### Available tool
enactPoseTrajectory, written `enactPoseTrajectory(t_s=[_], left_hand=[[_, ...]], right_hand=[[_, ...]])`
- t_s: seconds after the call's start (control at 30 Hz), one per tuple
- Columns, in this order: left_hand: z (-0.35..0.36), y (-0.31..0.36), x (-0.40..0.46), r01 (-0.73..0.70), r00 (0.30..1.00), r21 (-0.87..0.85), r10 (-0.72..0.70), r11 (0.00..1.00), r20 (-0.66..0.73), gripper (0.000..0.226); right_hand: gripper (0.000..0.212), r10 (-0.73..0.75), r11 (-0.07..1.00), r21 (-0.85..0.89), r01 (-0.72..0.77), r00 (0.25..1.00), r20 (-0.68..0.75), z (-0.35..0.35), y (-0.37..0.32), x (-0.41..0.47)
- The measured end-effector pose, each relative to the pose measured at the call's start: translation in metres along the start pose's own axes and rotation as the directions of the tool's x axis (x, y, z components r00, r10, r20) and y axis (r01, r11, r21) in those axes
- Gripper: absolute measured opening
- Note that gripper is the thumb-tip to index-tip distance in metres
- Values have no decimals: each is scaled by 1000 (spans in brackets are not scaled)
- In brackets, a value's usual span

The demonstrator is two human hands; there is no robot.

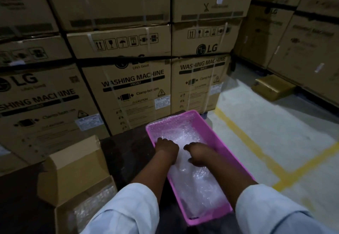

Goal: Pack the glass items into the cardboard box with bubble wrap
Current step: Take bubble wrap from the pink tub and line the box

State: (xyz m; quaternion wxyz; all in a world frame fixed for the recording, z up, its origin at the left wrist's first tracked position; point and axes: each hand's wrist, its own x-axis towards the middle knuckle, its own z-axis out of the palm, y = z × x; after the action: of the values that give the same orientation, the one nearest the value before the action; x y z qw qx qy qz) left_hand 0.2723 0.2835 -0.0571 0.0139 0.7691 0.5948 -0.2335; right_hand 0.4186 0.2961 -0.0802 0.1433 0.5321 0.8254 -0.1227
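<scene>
1. Reaching into the pink bin [216, 138], both hands are lying on the bubble wrap [194, 182] that fills it.
2. The left hand [167, 148] is sitting at the bin's left wall, fingers curling down onto the wrap; whether it is pinching a fold or only pressing is not clear.
3. The right hand [199, 154] is resting just beside it, fingers bent into the wrap. A grip looks likely, but I cannot tell for sure.
4. The hands are lying close together, not touching.
5. No bare glass is showing. Any glass items are probably lying under or inside the wrap; the light is too dim to confirm.
6. The box [73, 176] is standing open to the left of the bin, flaps up, with more wrap lining its bottom.
7. Handling judgement: the wrap is looking light, soft and slippery, so it is likely sliding over whatever is inside. Glass within would be fragile and heavier than the bundle suggests.
8. Best hold, by my reading: 2 hands cupping under the bundle, not pulling on loose film, since a piece could be slipping out of an open end.
9. Stacked cartons [132, 79] are standing behind the bin.
</scene>
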Motion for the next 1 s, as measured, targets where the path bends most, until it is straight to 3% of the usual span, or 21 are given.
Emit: enactPoseTrajectory(t_s=[0.17,0.27,0.37,0.43,0.47,0.53,0.57,0.63,0.67,0.73,0.77,0.8,0.83,0.87,0.9,0.93,1.0], left_hand=[[-2,-1,0,-36,997,-7,35,999,-67,32],[-6,-2,-3,-53,985,-48,44,997,-169,30],[-13,-6,-5,-67,956,-166,16,984,-292,26],[-20,-13,-7,-104,921,-276,-12,956,-390,22],[-25,-18,-10,-137,896,-314,-18,939,-444,20],[-35,-25,-17,-209,851,-365,-15,907,-524,17],[-40,-29,-22,-232,835,-379,-17,896,-551,15],[-48,-38,-30,-276,792,-437,-55,856,-608,15],[-51,-42,-33,-306,765,-490,-96,816,-637,20],[-57,-48,-39,-326,698,-645,-284,691,-658,50],[-60,-48,-43,-327,685,-770,-424,548,-593,72],[-65,-48,-49,-324,719,-889,-528,322,-453,91],[-69,-47,-55,-313,792,-949,-545,28,-277,105],[-70,-47,-60,-262,878,-934,-461,-244,-126,114],[-68,-47,-64,-179,948,-895,-316,-410,-45,117],[-69,-46,-72,-110,982,-882,-189,-458,-25,108],[-72,-45,-86,-109,992,-878,-108,-466,-66,68]], right_hand=[[50,35,999,32,-32,993,-117,17,0,-2],[31,70,993,103,-51,980,-188,12,0,-2],[15,142,942,331,-53,957,-251,4,5,-1],[26,244,807,584,-87,950,-196,-6,10,-4],[38,285,683,721,-114,951,-119,-13,14,-8],[64,253,419,891,-174,965,69,-29,21,-20],[74,195,340,922,-184,973,122,-36,24,-26],[75,89,209,972,-108,992,91,-46,31,-37],[64,68,123,992,-27,998,18,-53,33,-43],[38,80,-29,992,123,990,-120,-67,34,-59],[32,77,-76,981,177,982,-171,-76,32,-68],[29,61,-129,966,222,974,-216,-85,28,-75],[25,36,-178,951,254,967,-252,-93,25,-80],[22,25,-227,935,271,962,-272,-99,22,-81],[27,22,-255,927,276,960,-279,-105,19,-82],[42,36,-256,927,273,961,-274,-112,15,-82],[75,86,-217,932,289,957,-277,-122,9,-81]])
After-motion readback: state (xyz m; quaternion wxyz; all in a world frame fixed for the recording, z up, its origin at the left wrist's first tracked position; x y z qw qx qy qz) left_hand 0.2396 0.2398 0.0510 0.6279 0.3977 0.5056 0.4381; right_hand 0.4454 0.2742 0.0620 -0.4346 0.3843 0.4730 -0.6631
